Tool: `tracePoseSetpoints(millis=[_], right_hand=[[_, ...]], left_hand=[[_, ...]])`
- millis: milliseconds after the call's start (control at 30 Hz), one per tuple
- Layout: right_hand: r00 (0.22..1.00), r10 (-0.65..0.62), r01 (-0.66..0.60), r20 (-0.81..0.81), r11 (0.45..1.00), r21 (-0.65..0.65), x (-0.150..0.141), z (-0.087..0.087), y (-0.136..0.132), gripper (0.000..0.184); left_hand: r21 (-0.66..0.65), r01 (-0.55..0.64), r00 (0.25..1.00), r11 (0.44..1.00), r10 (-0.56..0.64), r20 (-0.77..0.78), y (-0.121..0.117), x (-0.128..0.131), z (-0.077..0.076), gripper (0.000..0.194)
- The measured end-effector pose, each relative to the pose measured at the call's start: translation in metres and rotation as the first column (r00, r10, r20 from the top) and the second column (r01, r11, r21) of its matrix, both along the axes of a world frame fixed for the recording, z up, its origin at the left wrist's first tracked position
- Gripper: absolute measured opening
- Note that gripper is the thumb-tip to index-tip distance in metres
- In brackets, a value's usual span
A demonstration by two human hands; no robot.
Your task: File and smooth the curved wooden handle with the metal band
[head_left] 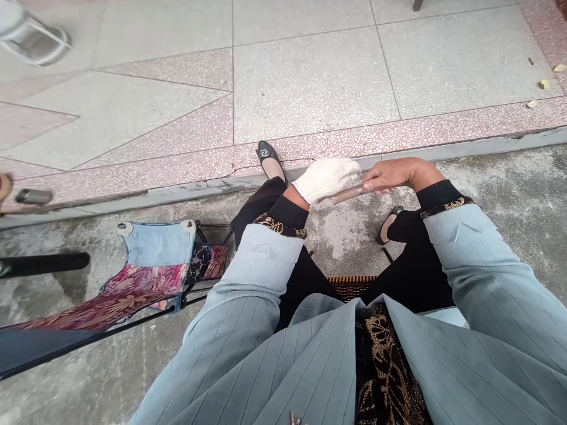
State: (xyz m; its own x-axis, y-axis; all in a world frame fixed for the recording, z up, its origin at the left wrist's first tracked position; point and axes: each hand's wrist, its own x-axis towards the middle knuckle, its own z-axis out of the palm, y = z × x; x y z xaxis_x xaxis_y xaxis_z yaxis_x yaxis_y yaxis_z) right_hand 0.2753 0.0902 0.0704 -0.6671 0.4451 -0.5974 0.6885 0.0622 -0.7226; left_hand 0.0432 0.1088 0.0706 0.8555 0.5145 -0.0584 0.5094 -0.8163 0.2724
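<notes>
My left hand (326, 179) wears a white knitted glove and is closed round one end of a short brownish stick-like tool (348, 193). My right hand (396, 174) is bare and grips the tool's other end with curled fingers. Both hands meet in front of my knees, above the concrete ground. What the tool is I cannot make out. I sit with black trousers, black flat shoes (267, 154) and light blue striped sleeves.
A folding seat with patchwork fabric (150, 268) stands at my left. A kerb (177, 192) separates the grey concrete from the pink and grey terrazzo floor (310, 82). A white chair leg (33, 38) shows top left. A dark rod (44, 262) lies at the left edge.
</notes>
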Motion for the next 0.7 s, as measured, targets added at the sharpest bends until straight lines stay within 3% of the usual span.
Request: tracePoseSetpoints(millis=[100,233,400,533,600,700], right_hand=[[0.993,0.014,-0.02,-0.114,0.998,-0.052,0.001,0.001,0.0,0.053],[0.981,-0.052,0.041,-0.186,0.997,-0.062,0.004,0.003,-0.004,0.049],[0.973,-0.149,0.146,-0.177,0.989,-0.028,0.01,0.011,-0.01,0.043],[0.934,-0.292,0.305,-0.207,0.952,0.035,0.013,0.022,-0.012,0.041],[0.905,-0.364,0.391,-0.221,0.916,0.094,0.011,0.025,-0.013,0.038],[0.858,-0.445,0.495,-0.257,0.85,0.182,0.006,0.025,-0.014,0.035]], left_hand=[[-0.062,-0.017,0.998,0.998,0.02,0.053,0.002,0.001,-0.004,0.037],[-0.229,-0.003,0.993,0.973,0.029,0.112,0.007,0.001,-0.013,0.037],[-0.432,0.097,0.967,0.897,0.018,0.253,0.015,-0.001,-0.03,0.034],[-0.563,0.013,0.964,0.826,0.138,0.226,0.013,0.001,-0.04,0.034],[-0.578,-0.047,0.964,0.815,0.188,0.187,0.008,0.003,-0.04,0.039],[-0.492,-0.062,0.962,0.869,0.183,0.202,0.002,0.008,-0.034,0.039]])
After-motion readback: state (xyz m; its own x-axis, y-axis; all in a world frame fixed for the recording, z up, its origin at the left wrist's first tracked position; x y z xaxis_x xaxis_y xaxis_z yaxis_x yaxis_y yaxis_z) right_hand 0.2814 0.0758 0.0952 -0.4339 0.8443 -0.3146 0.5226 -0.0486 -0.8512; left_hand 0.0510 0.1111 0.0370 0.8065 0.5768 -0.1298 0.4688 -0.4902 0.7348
